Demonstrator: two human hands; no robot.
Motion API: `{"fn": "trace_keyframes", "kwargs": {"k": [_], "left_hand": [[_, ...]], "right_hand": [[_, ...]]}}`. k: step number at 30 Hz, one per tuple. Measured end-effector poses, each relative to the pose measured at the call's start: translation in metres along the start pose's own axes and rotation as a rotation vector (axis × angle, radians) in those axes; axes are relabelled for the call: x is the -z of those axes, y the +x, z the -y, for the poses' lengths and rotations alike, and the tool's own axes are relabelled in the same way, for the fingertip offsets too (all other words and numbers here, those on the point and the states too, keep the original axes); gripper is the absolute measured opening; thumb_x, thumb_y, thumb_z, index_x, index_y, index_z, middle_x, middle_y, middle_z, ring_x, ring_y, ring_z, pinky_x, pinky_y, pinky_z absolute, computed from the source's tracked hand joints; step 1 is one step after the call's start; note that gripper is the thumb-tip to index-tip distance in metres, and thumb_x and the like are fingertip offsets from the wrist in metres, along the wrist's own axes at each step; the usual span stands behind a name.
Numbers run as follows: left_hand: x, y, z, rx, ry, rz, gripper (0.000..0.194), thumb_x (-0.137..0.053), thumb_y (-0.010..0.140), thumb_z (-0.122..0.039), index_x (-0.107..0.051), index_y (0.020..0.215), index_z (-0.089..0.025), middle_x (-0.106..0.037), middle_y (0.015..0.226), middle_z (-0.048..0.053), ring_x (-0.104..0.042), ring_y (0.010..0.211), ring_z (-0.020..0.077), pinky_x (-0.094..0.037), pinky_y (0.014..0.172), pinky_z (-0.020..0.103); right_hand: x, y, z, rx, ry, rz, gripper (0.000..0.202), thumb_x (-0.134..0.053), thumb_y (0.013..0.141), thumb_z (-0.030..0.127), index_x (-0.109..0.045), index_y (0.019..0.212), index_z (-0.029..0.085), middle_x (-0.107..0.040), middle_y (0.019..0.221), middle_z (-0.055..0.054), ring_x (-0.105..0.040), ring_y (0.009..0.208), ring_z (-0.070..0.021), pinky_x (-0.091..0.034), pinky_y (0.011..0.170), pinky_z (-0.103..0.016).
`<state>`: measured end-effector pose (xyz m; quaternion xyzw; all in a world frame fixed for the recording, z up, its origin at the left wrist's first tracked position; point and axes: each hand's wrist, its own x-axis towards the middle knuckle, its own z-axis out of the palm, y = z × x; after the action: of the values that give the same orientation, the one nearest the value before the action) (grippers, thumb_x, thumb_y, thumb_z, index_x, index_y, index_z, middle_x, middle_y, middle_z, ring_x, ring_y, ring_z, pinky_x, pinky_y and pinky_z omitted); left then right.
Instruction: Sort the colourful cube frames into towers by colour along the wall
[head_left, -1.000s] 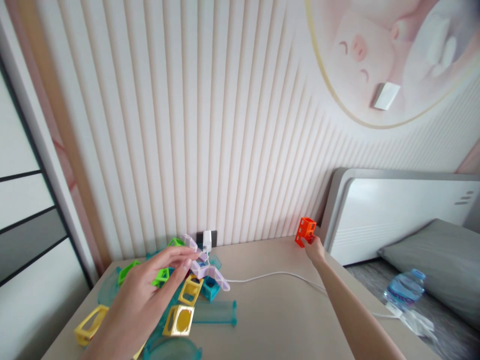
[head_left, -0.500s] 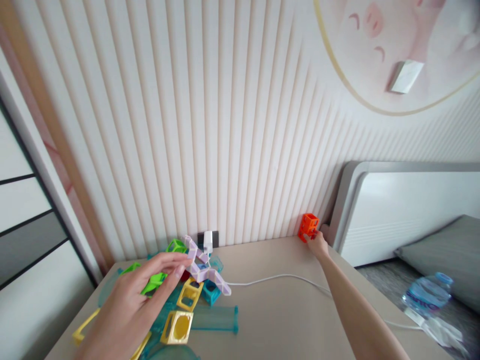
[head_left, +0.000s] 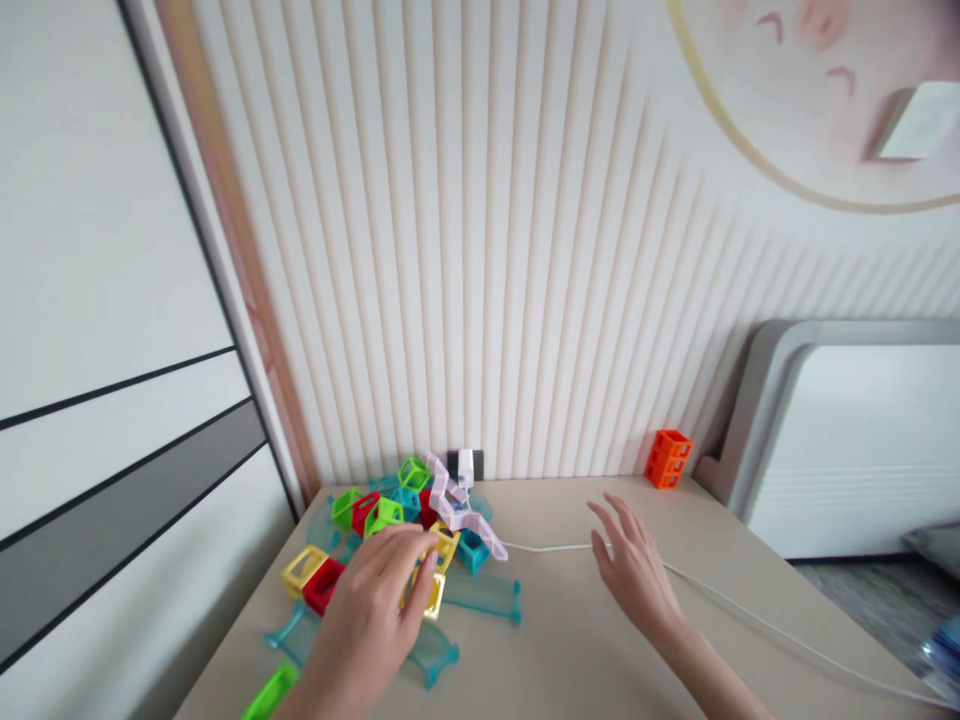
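My left hand (head_left: 375, 605) hovers over a pile of toy building pieces, fingers bent, with a small gap between thumb and forefinger. Yellow cube frames (head_left: 431, 595) lie right behind its fingertips; whether they touch cannot be told. Above the fingertips lies a lilac zigzag piece (head_left: 470, 522) across the pile. My right hand (head_left: 632, 570) is over the table, fingers spread, holding nothing. Beyond it, against the wall, stands an orange stack of cube frames (head_left: 667, 460), upright and apart from the hand. Green cube frames (head_left: 383, 515) and a red one (head_left: 324, 585) are also in the pile.
Clear teal tube-like pieces (head_left: 480, 597) lie on the table (head_left: 555, 640). A white cable (head_left: 780, 630) runs across it from a charger (head_left: 466, 468) at the wall. A grey-white headboard (head_left: 862, 430) borders the right side, a white cabinet (head_left: 135, 480) the left.
My right hand has let go of the orange stack and drawn back toward me. My left hand has moved off the lilac piece, down toward the yellow cube frames. The view has turned left.
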<state>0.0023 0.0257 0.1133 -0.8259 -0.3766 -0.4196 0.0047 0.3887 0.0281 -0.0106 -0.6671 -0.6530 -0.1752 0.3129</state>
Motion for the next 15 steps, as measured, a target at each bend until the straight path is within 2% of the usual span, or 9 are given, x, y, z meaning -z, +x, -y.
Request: {"fn": "trace_keyframes", "kwargs": {"k": [2, 3, 5, 9, 15], "left_hand": [[-0.010, -0.030, 0.002, -0.046, 0.059, -0.023, 0.024, -0.054, 0.098, -0.019, -0.066, 0.117, -0.024, -0.077, 0.107, 0.008, -0.073, 0.102, 0.0227, -0.059, 0.093, 0.034], [-0.014, -0.044, 0.003, -0.075, 0.084, -0.070, 0.028, -0.052, 0.098, -0.017, -0.064, 0.122, -0.023, -0.076, 0.108, 0.008, -0.073, 0.102, 0.0224, -0.060, 0.092, 0.034], [-0.022, -0.069, 0.005, -0.117, 0.133, -0.030, 0.035, -0.050, 0.098, -0.014, -0.061, 0.130, -0.021, -0.074, 0.114, 0.009, -0.070, 0.109, 0.0227, -0.059, 0.095, 0.034], [-0.032, -0.094, 0.007, -0.209, 0.176, 0.023, 0.039, -0.046, 0.095, -0.007, -0.062, 0.128, -0.019, -0.071, 0.119, 0.011, -0.067, 0.115, 0.0233, -0.056, 0.100, 0.038], [-0.045, -0.100, 0.005, -0.283, 0.132, -0.020, 0.030, -0.046, 0.093, -0.005, -0.066, 0.112, -0.017, -0.072, 0.107, 0.009, -0.067, 0.108, 0.0215, -0.056, 0.098, 0.037]], "right_hand": [[-0.003, -0.011, 0.039, 0.158, -0.014, -0.003, 0.039, -0.044, 0.098, 0.019, -0.060, 0.133, 0.023, -0.056, 0.146, -0.016, -0.054, 0.137, -0.0323, -0.050, 0.107, -0.051], [-0.003, -0.016, 0.054, 0.226, -0.016, -0.001, 0.041, -0.043, 0.097, 0.014, -0.061, 0.133, 0.023, -0.056, 0.146, -0.016, -0.053, 0.137, -0.0315, -0.050, 0.107, -0.049], [-0.004, -0.024, 0.075, 0.322, -0.017, 0.005, 0.047, -0.043, 0.093, 0.007, -0.063, 0.132, 0.022, -0.057, 0.146, -0.016, -0.052, 0.138, -0.0304, -0.050, 0.108, -0.047], [-0.007, -0.041, 0.082, 0.389, -0.006, 0.044, 0.050, -0.043, 0.088, 0.003, -0.067, 0.127, 0.023, -0.062, 0.143, -0.013, -0.057, 0.133, -0.0278, -0.053, 0.104, -0.044], [-0.013, -0.041, 0.081, 0.408, 0.029, 0.092, 0.047, -0.045, 0.087, 0.002, -0.069, 0.122, 0.021, -0.065, 0.138, -0.014, -0.061, 0.128, -0.0281, -0.054, 0.103, -0.044]]}}
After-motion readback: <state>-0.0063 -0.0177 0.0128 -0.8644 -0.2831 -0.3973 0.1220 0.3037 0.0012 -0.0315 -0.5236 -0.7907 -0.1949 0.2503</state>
